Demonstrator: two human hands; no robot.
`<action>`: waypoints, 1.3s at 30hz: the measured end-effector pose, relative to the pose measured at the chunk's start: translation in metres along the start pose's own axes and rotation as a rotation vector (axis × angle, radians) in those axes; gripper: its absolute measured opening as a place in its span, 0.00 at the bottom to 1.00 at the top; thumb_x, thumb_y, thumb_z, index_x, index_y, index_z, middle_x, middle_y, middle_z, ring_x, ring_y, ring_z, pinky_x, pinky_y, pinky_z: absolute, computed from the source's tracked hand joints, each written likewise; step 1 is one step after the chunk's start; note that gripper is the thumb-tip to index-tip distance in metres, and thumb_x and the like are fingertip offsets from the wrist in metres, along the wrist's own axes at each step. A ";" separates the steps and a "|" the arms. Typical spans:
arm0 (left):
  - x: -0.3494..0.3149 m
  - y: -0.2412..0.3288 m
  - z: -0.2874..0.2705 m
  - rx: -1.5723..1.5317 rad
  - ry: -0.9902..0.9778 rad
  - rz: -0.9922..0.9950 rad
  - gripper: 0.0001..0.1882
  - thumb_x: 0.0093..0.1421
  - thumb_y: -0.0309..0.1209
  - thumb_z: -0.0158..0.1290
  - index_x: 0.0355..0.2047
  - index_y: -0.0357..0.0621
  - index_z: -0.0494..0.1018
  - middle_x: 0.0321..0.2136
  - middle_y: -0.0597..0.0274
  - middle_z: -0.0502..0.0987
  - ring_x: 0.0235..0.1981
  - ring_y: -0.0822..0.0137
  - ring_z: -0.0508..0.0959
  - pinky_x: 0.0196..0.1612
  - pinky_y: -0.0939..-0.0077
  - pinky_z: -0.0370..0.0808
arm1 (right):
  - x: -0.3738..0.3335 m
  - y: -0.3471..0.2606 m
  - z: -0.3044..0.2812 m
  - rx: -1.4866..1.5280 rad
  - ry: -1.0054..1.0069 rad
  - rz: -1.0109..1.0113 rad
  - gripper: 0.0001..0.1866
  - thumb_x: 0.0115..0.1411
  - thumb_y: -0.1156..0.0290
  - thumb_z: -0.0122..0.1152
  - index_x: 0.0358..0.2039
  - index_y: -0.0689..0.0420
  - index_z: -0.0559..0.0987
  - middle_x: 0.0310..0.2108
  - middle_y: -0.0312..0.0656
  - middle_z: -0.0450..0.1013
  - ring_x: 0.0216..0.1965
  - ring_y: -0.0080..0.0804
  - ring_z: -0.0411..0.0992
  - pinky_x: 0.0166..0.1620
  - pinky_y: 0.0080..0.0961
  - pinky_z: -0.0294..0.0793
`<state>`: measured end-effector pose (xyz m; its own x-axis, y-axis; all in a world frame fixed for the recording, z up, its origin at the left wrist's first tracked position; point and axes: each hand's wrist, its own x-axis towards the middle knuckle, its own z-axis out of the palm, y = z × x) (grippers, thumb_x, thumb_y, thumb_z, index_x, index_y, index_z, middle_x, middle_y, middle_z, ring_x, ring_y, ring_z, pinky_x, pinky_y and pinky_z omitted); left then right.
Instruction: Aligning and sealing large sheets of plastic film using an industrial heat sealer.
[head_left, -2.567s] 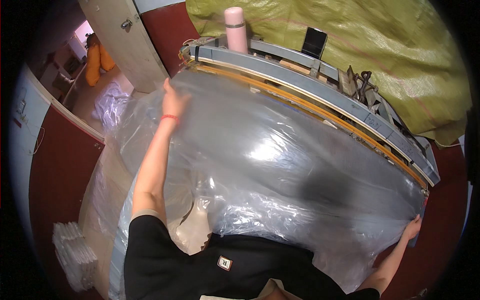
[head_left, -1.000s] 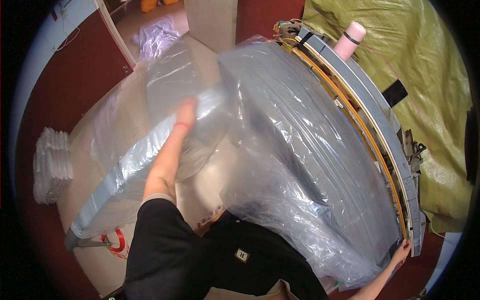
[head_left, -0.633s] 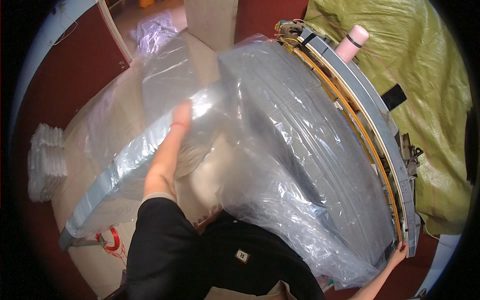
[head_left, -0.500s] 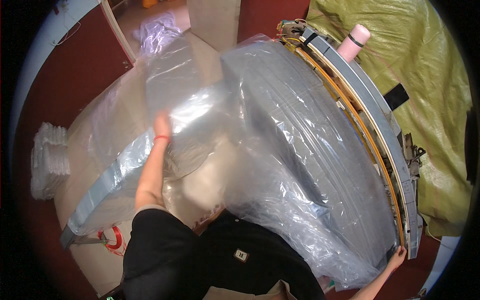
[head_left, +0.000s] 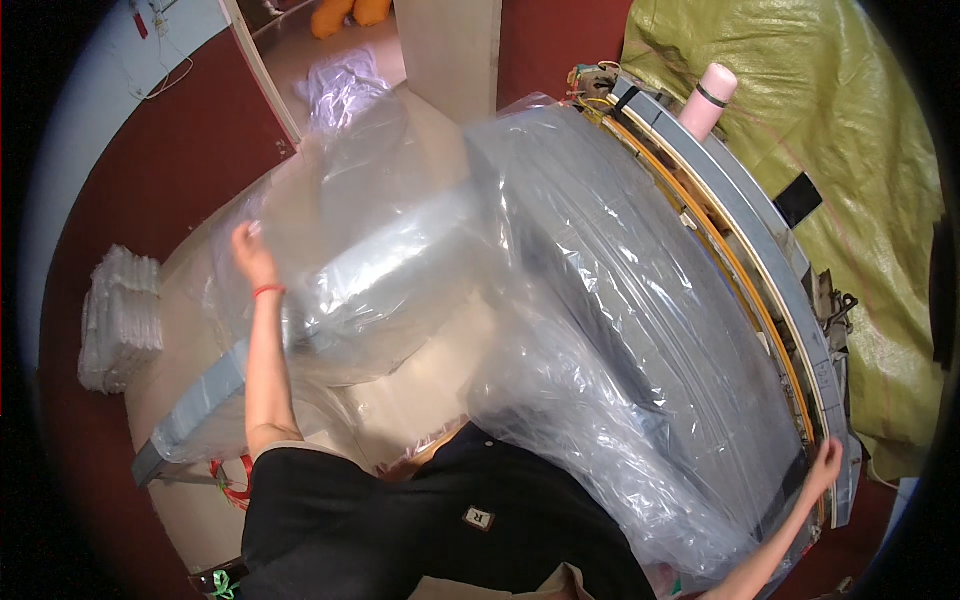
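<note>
My left hand (head_left: 255, 258), with a red band at its wrist, reaches out over the left side. Its fingers are curled in at the edge of a clear plastic film (head_left: 390, 255). Loose and creased, this film spreads from the left across to a long, grey, plastic-covered surface (head_left: 680, 330). At the right, my right hand (head_left: 824, 465) lies over the near end of a long curved grey rail (head_left: 775, 235). Its thumb and finger stand apart, and nothing shows between them. An orange-brown strip (head_left: 740, 260) runs along the rail. Crumpled film (head_left: 620, 480) bunches against my body.
A pink bottle (head_left: 708, 100) and a dark phone-like slab (head_left: 798, 200) sit beside the rail. Yellow-green sheeting (head_left: 780, 90) covers the far right. A stack of clear plastic packs (head_left: 122, 320) stands at the left; red cord (head_left: 235, 480) lies nearer me.
My left hand has swung left, and the film has shifted with folds bunching beside the wrist. My right hand has moved up from the strip's near end, farther along the rail.
</note>
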<state>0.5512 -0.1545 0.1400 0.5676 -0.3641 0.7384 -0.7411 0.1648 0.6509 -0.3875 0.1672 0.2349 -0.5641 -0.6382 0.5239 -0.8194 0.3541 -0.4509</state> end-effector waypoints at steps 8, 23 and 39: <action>-0.051 0.297 0.094 -0.678 -0.798 0.610 0.10 0.45 0.14 0.45 0.29 0.39 0.67 0.27 0.58 0.68 0.30 0.65 0.71 0.33 0.79 0.67 | -0.015 -0.320 0.139 0.597 -0.578 -0.233 0.08 0.47 0.75 0.56 0.31 0.59 0.74 0.28 0.35 0.69 0.31 0.20 0.66 0.35 0.16 0.66; -0.072 0.324 0.090 -1.006 -1.467 0.709 0.37 0.38 0.51 0.59 0.44 0.39 0.64 0.32 0.54 0.72 0.37 0.53 0.71 0.43 0.66 0.65 | -0.071 -0.427 0.145 0.973 -1.046 -0.209 0.06 0.50 0.77 0.48 0.25 0.62 0.75 0.27 0.39 0.72 0.32 0.26 0.70 0.36 0.21 0.68; 0.155 0.225 0.026 -0.469 0.133 0.382 0.09 0.51 0.28 0.43 0.29 0.39 0.72 0.32 0.58 0.71 0.33 0.67 0.71 0.37 0.74 0.68 | 0.060 -0.389 0.062 0.078 0.064 -0.917 0.14 0.41 0.76 0.60 0.32 0.56 0.75 0.23 0.40 0.70 0.23 0.33 0.70 0.25 0.25 0.67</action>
<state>0.4626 -0.1980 0.3963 0.3553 -0.0871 0.9307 -0.6818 0.6570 0.3217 -0.0961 -0.0508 0.3972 0.2956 -0.6065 0.7381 -0.9405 -0.3202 0.1136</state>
